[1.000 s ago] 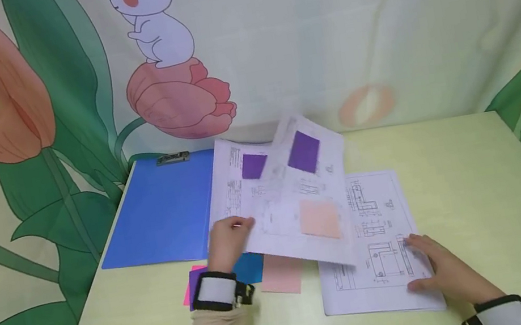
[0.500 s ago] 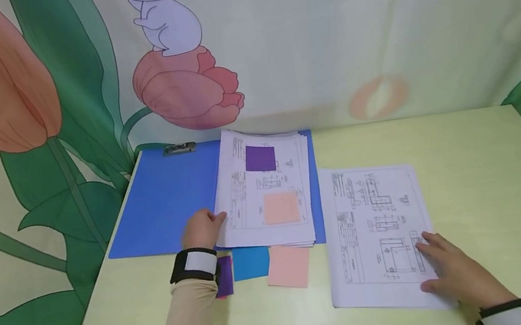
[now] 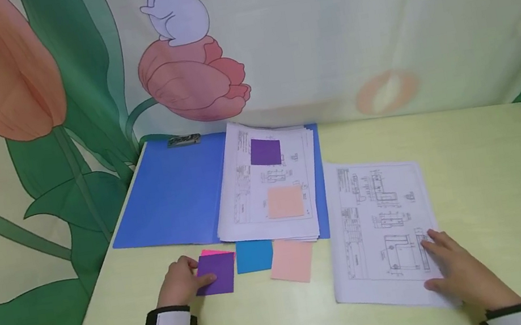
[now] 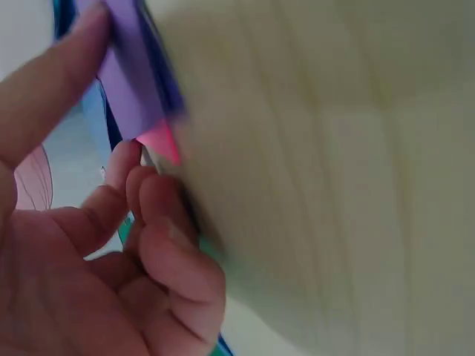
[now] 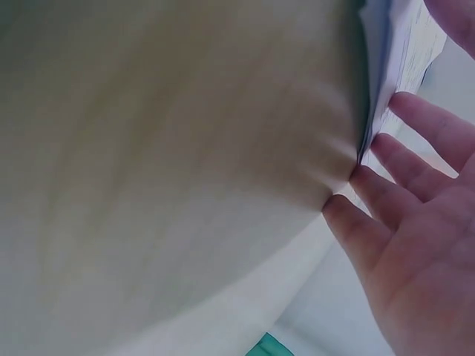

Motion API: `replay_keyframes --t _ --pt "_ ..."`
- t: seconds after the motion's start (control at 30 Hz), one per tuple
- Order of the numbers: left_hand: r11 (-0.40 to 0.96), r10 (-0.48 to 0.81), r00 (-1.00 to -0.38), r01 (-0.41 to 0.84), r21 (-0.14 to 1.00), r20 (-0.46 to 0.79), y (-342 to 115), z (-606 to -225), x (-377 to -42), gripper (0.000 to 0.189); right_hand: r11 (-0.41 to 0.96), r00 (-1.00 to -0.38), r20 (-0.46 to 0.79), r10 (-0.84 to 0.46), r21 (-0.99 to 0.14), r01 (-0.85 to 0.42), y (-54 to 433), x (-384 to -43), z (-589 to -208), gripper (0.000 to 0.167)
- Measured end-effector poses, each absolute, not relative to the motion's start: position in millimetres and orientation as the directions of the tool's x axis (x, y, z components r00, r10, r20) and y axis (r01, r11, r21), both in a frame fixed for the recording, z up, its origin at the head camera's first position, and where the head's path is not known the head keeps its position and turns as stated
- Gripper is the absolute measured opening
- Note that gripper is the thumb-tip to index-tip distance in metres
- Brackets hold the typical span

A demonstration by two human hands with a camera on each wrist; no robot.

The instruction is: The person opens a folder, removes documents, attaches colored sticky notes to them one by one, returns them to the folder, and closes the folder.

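My left hand (image 3: pixel 179 279) is at a purple sticky note pad (image 3: pixel 221 274), its thumb lying on top and its fingers bent at the left edge. In the left wrist view the thumb (image 4: pixel 67 70) lies across the purple pad and the index fingertip reaches its edge by a pink corner. A pink pad (image 3: pixel 217 251) peeks out behind the purple one. My right hand (image 3: pixel 467 269) rests with spread fingers on the right edge of a stack of printed drawing sheets (image 3: pixel 388 279). The right wrist view shows the fingertips (image 5: pixel 382 144) along the sheets' edge.
A blue clip folder (image 3: pixel 168 195) lies spread at the back left, with drawing sheets (image 3: pixel 250 227) on its right half. A purple note (image 3: pixel 265 152) and a peach note (image 3: pixel 285 202) sit on them. Blue (image 3: pixel 254 255) and peach (image 3: pixel 291 262) pads lie in front. A printed curtain (image 3: pixel 301 35) hangs behind.
The raised sheet with the purple and peach notes has come down onto the folder's stack. My left hand has let go of it and moved left and nearer, to the purple pad. The right hand stays.
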State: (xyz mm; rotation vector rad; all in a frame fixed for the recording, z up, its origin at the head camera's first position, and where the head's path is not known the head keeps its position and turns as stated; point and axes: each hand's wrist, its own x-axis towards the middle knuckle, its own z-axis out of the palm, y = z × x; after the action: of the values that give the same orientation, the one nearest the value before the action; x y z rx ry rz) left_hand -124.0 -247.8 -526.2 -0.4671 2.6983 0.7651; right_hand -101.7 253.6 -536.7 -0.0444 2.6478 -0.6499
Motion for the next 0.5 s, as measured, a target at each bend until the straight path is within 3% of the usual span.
replay_keyframes --t 0.23,0.37,0.5 --pt "0.739 -0.226 -0.891 -0.421 0.526 -0.395 -249 -519 -120 0.044 0.877 -0.908 -0.404 -0.111 -0.469 0.101 254 -103 -539 0.094" --pt "0.657 -0.219 -0.882 -0.45 0.605 -0.418 -258 -520 -115 0.063 0.882 -0.908 -0.405 -0.108 -0.46 0.1 254 -103 -540 0.094" --pt "0.661 -0.233 -0.886 -0.447 0.603 -0.401 -265 -521 -111 0.078 0.876 -0.908 -0.407 -0.101 -0.469 0.113 255 -104 -541 0.095"
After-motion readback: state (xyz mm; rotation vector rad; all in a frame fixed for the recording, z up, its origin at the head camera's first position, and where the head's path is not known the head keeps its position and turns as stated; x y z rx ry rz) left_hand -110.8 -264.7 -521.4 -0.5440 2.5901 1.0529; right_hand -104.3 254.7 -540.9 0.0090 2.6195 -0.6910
